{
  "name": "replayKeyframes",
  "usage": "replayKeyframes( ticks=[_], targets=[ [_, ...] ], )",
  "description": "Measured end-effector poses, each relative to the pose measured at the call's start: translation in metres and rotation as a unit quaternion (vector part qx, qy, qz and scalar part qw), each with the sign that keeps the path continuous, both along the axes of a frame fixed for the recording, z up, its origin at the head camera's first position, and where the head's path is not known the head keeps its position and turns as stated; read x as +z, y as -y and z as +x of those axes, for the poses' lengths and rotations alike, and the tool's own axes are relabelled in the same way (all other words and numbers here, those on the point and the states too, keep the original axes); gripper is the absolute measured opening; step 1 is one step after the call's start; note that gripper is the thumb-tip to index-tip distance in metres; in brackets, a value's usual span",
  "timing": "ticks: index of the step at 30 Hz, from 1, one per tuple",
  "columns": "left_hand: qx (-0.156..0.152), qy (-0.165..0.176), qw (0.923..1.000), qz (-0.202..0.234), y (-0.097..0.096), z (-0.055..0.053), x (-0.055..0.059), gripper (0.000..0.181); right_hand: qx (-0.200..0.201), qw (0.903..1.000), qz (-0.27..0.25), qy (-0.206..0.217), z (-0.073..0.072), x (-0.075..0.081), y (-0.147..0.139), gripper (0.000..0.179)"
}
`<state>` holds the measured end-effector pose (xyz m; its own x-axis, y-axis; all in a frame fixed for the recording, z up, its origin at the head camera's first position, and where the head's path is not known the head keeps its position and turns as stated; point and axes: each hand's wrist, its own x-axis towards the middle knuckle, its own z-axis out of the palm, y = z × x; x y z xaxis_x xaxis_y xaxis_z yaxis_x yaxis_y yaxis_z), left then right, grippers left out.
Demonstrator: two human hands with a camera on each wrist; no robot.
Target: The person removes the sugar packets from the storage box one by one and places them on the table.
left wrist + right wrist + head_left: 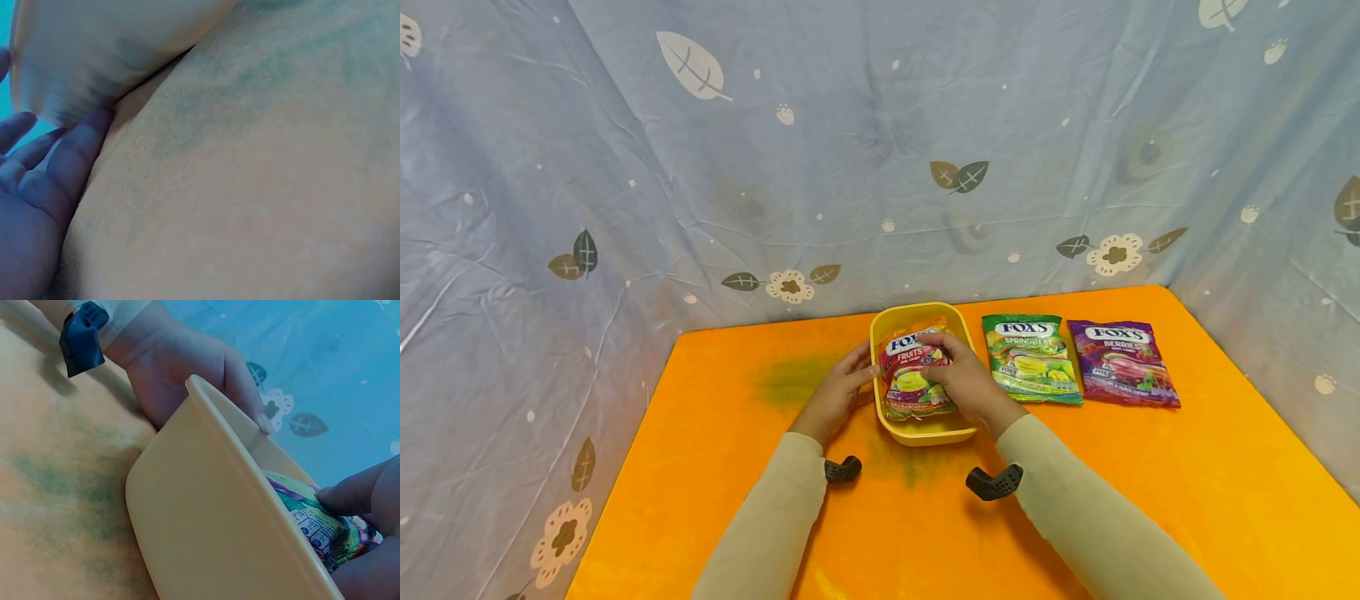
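Observation:
A yellow plastic tub stands on the orange table, with a Fox's Fruits candy bag inside it. My left hand holds the tub's left side, its thumb at the rim and its fingers along the outer wall. The left wrist view shows those fingers against the lower part of the wall. Over the tub's right side reaches my right hand, gripping the candy bag between thumb and fingers. In the right wrist view the bag is partly hidden by the tub wall and the right hand.
Right of the tub lies a green Fox's Spring Tea candy bag. Beside it is a purple Fox's Berries candy bag. A blue-grey leaf-patterned curtain hangs behind and on both sides of the orange table.

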<state>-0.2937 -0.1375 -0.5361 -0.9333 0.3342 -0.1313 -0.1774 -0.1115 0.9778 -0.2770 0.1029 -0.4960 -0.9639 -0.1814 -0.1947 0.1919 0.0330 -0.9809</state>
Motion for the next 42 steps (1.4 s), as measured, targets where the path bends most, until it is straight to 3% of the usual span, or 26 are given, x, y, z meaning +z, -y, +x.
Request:
replayKeyframes(
  ticks=[17,30,42],
  targets=[
    [-0.002,-0.003,1.0,0.0,0.0,0.0,-0.001,0.063,-0.015,0.9997,-0.016,-0.007,0.005,0.004,-0.002,0.056],
    [-0.001,0.0,1.0,0.002,0.0,0.0,-0.002,0.065,-0.012,0.9961,-0.081,-0.033,0.008,0.008,-0.006,0.057],
    [0.001,0.005,1.0,-0.005,0.001,0.001,-0.001,0.067,-0.004,0.99,-0.137,-0.036,0.007,0.023,-0.017,0.059]
  ],
)
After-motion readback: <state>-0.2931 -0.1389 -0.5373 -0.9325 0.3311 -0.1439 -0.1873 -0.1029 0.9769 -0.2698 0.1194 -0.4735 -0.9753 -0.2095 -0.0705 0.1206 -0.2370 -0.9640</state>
